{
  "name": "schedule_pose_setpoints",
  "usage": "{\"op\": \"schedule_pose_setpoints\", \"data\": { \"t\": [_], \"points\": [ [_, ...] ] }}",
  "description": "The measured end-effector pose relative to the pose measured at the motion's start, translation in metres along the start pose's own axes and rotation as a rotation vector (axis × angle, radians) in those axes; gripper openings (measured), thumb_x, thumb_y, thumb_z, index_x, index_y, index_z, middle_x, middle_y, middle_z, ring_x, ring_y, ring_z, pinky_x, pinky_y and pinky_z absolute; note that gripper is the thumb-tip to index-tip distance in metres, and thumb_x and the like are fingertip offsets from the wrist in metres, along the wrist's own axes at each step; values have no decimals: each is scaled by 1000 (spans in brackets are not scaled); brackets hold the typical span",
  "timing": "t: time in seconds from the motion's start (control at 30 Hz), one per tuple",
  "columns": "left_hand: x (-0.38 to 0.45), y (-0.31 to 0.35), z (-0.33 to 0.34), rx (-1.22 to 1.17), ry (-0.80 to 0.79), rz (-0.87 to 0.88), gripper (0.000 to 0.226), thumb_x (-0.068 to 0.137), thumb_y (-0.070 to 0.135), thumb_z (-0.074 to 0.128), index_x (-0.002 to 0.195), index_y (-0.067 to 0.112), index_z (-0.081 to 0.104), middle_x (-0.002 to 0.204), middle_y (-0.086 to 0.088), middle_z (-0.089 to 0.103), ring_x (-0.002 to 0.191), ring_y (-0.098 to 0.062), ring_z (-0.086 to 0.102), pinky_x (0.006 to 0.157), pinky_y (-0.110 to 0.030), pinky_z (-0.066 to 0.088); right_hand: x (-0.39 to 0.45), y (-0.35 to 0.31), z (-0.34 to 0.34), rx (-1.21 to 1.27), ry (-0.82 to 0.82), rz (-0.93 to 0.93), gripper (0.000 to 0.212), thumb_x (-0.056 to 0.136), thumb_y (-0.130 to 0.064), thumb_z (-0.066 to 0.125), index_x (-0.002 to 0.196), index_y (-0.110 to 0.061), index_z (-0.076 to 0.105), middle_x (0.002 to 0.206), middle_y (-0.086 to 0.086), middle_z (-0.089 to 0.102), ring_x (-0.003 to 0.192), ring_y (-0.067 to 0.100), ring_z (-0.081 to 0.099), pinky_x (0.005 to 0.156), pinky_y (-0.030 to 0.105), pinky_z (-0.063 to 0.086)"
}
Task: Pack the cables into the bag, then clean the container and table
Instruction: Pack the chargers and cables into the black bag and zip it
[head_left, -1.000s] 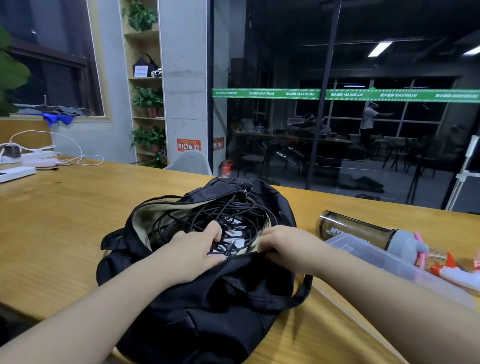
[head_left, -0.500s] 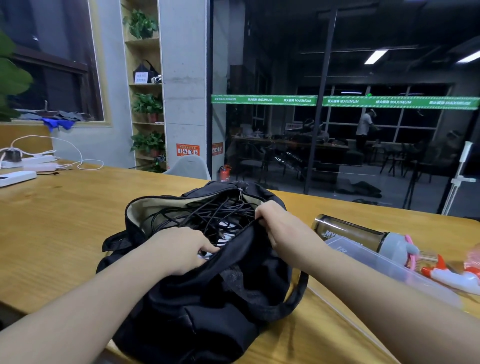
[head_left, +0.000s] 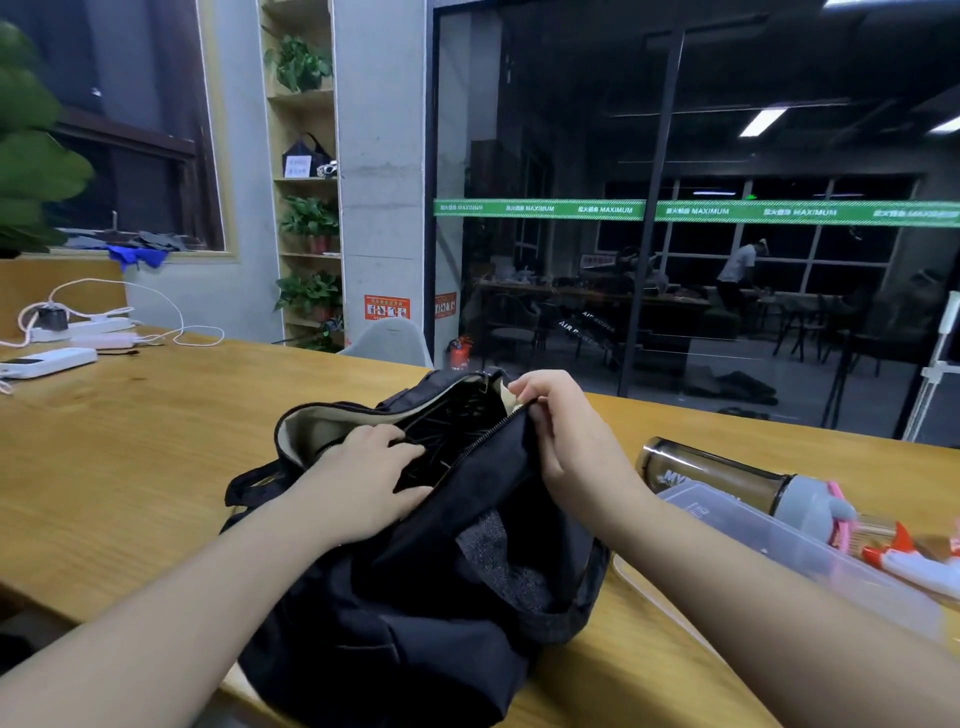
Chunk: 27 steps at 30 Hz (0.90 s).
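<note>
Your black bag (head_left: 415, 597) sits on the near middle of the wooden counter (head_left: 130, 467), its mouth turned up and away from you, pale lining showing along the far left rim. The cables (head_left: 447, 431) lie inside it as a dark tangle, only partly visible through the narrowing opening.

Your left hand (head_left: 363, 483) rests on the near left of the opening, fingers spread fairly flat and pressing down on the cables and the bag's edge. Your right hand (head_left: 566, 431) pinches the top edge of the bag at the far right end of the zip line; whether it has the zip pull itself or just the fabric cannot be told.

Expect the bag to behave as soft, limp cloth: it will sag and fold wherever you are not holding it, so keep one hand bracing the edge while the other pulls. The cables look light but springy, likely to push back up and snag the zip teeth, so press them well below the rim.

The clear plastic container (head_left: 810, 561) lies just right of the bag, beside a dark bottle (head_left: 727, 478) and a spray bottle (head_left: 914, 566). It looks light, stiff and smooth; take it by the rim.
</note>
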<state>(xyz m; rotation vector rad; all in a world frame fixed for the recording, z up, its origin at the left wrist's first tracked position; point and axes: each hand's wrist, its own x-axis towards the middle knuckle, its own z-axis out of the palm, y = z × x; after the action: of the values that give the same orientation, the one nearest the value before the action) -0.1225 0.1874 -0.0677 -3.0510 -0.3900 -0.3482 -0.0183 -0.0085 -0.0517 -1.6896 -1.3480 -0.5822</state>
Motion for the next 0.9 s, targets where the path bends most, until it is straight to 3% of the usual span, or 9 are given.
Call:
{"op": "schedule_pose_setpoints", "data": {
  "t": [0.1,0.27,0.4,0.5,0.57,0.63,0.73,0.83,0.9],
  "points": [
    [7,4,10,33,-146,-70,66,94,52,32,148,17,20,156,-7,11,143,-23,13,115,-39,18,-1,3,1,-31,-41,-10,24,94,-10,37,100,-33,40,109,-8,49,101,-16,43,86,0,30],
    [11,-5,11,-122,-254,-4,57,97,47,30,146,18,28,157,-2,13,144,-16,8,117,-32,9,-6,8,1,-108,-153,-18,24,87,-9,35,98,-27,46,110,-11,47,105,-13,40,90,3,30],
    [6,-20,0,-77,0,112,41,95,40,43,133,26,49,141,8,43,135,-10,30,111,-28,25,-5,4,-3,-64,-146,105,31,84,-29,29,86,-20,59,95,-18,53,93,-2,50,82,13,37],
    [5,-25,-6,83,334,208,18,82,28,66,99,27,68,118,6,59,115,-17,48,95,-37,43,4,0,0,-90,-95,249,21,92,-29,47,77,-18,56,83,-12,52,77,1,50,66,17,34],
    [8,-28,-6,229,413,154,26,57,19,83,76,29,67,106,3,62,104,-21,52,84,-42,45,10,-2,6,-131,-111,369,11,88,-24,57,83,-21,48,86,-8,45,70,2,46,61,19,33],
    [14,-32,-6,315,431,61,40,38,9,85,67,26,65,106,-1,61,104,-25,49,85,-47,42,14,-2,9,-139,-185,550,22,85,-28,60,93,-19,42,86,-5,46,65,5,45,56,22,34],
    [20,-34,-10,425,460,-35,47,29,3,82,71,20,67,113,-9,58,99,-28,50,80,-47,43,20,-7,7,-200,-413,696,28,85,-41,59,79,-14,51,63,-2,53,54,13,50,49,24,38],
    [20,-32,-22,446,472,-93,41,61,8,71,99,21,64,135,-8,44,114,-28,45,88,-43,35,22,-16,5,-252,-650,763,46,86,-51,56,61,-13,49,55,3,51,52,20,49,47,23,37],
    [22,-32,-26,472,318,-138,39,80,11,56,116,28,54,131,2,41,117,-23,41,89,-38,34,21,-18,7,-337,-756,770,39,86,-46,56,68,-12,51,58,5,54,49,21,48,47,22,37]
  ]
}}
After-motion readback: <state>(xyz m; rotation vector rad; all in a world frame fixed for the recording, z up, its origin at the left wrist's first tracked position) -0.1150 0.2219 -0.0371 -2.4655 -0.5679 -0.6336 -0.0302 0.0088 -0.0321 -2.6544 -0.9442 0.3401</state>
